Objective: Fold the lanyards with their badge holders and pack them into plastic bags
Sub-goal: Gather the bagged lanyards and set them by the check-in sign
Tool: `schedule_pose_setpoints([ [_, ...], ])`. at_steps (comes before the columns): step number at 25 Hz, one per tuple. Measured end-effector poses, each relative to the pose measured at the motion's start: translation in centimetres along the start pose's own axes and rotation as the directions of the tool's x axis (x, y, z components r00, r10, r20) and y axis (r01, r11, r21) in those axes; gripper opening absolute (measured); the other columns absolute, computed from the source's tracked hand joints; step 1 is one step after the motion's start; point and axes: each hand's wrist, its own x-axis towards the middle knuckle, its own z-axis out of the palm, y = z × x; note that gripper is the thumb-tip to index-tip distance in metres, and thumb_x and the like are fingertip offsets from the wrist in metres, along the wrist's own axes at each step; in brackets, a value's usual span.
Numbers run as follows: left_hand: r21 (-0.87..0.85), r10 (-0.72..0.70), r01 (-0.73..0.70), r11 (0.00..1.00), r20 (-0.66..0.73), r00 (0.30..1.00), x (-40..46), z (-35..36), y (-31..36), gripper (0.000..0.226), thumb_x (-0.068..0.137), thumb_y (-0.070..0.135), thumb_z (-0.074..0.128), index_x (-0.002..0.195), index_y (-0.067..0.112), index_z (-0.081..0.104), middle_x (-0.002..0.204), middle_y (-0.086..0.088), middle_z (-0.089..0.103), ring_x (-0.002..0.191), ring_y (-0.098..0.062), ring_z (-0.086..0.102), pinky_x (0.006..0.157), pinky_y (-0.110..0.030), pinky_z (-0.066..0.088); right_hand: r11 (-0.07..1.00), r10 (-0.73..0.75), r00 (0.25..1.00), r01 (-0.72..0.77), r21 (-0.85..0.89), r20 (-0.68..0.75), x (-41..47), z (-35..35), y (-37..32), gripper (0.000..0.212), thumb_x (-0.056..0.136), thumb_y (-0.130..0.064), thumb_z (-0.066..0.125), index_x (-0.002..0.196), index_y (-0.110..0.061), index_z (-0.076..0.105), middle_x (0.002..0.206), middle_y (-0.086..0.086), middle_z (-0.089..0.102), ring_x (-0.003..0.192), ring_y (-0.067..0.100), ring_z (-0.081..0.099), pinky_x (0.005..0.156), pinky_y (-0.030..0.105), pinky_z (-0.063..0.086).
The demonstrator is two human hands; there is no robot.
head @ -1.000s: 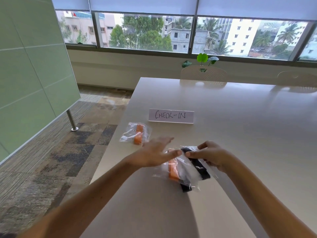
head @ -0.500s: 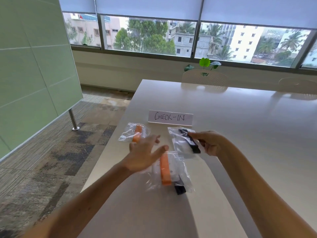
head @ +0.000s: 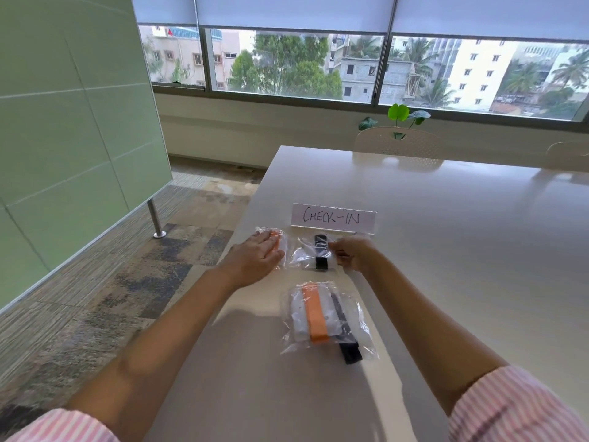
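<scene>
**Packed bags lined up near the bench's left edge**

The black-lanyard bag (head: pixel 315 255) lies below the CHECK-IN sign (head: pixel 333 218), pinched by the right hand (head: pixel 352 253). The left hand (head: pixel 258 255) rests flat, fingers spread, on the orange-lanyard bag (head: pixel 277 242). Slick plastic could slide off the nearby left edge of the bench (head: pixel 446 250).

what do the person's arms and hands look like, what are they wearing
Both forearms are bare, with pink and white striped sleeves pushed up near the elbows: the left sleeve and the right sleeve. The left hand and right hand are bare; no gloves, watch or rings show.
</scene>
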Motion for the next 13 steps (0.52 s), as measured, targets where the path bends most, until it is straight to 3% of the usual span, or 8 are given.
schedule_pose_setpoints([
  [7, 0.004, -0.099, 0.099, 0.995, -0.013, 0.995, -0.32, 0.71, 0.94, 0.062, 0.099, 0.051, 0.022, 0.151, 0.02, 0.012, 0.16, 0.001, 0.007, 0.147, -0.016, 0.005, 0.118, -0.042, 0.011, 0.991, -0.065, 0.998, 0.064, -0.121, -0.008, 0.3, 0.22, -0.05, 0.03, 0.08, 0.006, 0.068, 0.062, -0.005, 0.046, 0.058, 0.011, 0.047, 0.047, 0.017, 0.044, 0.043, 0.025, 0.037],
  [10, 0.01, -0.09, 0.09, 0.996, -0.011, 0.996, -0.24, 0.56, 0.76, 0.062, 0.098, 0.053, 0.021, 0.151, 0.021, 0.013, 0.16, 0.001, 0.008, 0.147, -0.016, 0.006, 0.118, -0.043, 0.013, 0.977, -0.128, 0.992, 0.122, -0.175, -0.021, 0.27, 0.22, 0.27, 0.031, 0.08, -0.004, 0.071, 0.06, -0.006, 0.047, 0.057, 0.009, 0.044, 0.046, 0.019, 0.042, 0.045, 0.026, 0.041],
  [13, -0.077, -0.089, 0.085, 0.993, -0.058, 0.994, -0.61, 0.4, 0.88, 0.066, 0.096, 0.057, 0.02, 0.151, 0.021, 0.01, 0.159, 0.001, 0.011, 0.146, -0.016, 0.007, 0.118, -0.043, 0.012, 0.937, -0.189, 0.981, 0.168, -0.306, -0.041, 0.39, -0.53, 0.3, 0.032, 0.08, -0.017, 0.073, 0.062, -0.008, 0.047, 0.061, 0.012, 0.048, 0.056, 0.024, 0.05, 0.058, 0.033, 0.048],
])
